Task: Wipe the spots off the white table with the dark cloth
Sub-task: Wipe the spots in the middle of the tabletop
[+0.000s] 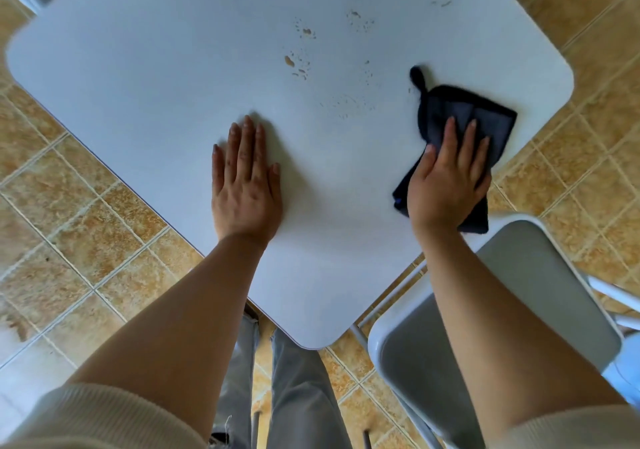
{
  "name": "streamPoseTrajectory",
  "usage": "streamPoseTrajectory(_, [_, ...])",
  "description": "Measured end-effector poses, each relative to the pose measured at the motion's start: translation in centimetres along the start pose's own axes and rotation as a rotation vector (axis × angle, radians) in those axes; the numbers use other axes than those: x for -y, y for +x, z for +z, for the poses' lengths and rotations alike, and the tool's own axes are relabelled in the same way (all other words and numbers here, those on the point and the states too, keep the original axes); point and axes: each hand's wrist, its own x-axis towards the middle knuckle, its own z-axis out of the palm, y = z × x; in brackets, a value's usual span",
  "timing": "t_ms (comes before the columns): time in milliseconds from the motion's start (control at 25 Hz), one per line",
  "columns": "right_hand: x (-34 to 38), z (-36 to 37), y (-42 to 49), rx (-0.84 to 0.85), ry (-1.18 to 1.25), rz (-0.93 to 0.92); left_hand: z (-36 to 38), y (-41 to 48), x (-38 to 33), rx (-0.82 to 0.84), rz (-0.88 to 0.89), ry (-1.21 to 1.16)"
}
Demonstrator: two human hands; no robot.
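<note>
We look down at a tan tiled floor [69,213] w/ pale grout, then the white table [173,67], a smooth matte square w/ rounded corners, turned so one corner points toward us. A grey chair seat [519,292] w/ white frame sits at lower right, just beside the table edge. The dark cloth [485,119] lies flat on the table's right side near its edge; it's a soft navy square, folded, long axis running from near-left to far-right, w/ a small hanging loop [417,77] pointing away from us. Our right hand [446,185] rests palm-down on the cloth's near part, fingers spread & straight, pressing not gripping. Our left hand [246,181] is flat on bare tabletop near the centre, fingers together, fully extended, holding nothing. Brownish spots [298,64] & dried droplet marks dot the surface beyond both hands, left of the cloth, apart from it.
</note>
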Motion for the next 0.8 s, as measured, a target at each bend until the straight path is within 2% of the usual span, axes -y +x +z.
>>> streamPoseTrajectory(120, [4.4,1.2,2.7,-0.003,0.019,-0.015,0.0,0.0,0.0,-0.006,-0.005,0.006])
streamPoseTrajectory(280, [8.8,1.5,-1.3,-0.084,0.076,-0.326,0.0,-0.1,0.1,-0.019,-0.002,0.009])
streamPoseTrajectory(400, [6.9,0.0,-6.4,0.02,0.081,-0.509,0.0,0.0,0.2,-0.015,0.0,0.011])
streamPoseTrajectory(480, [3.8,-0.6,-7.2,0.034,0.049,-0.542,0.0,0.1,0.1,-0.015,0.001,0.015])
streamPoseTrajectory(600, [1.8,-0.3,-4.3,-0.011,-0.008,-0.329,0.0,0.2,0.0,-0.007,-0.004,0.009])
streamPoseTrajectory(720, [4.5,0.7,-0.9,-0.012,0.022,-0.093,0.1,0.1,0.1,-0.006,0.002,0.006])
streamPoseTrajectory(800, [7.1,1.3,-0.3,0.01,0.041,-0.045,0.0,0.1,0.3,-0.006,0.004,0.003])
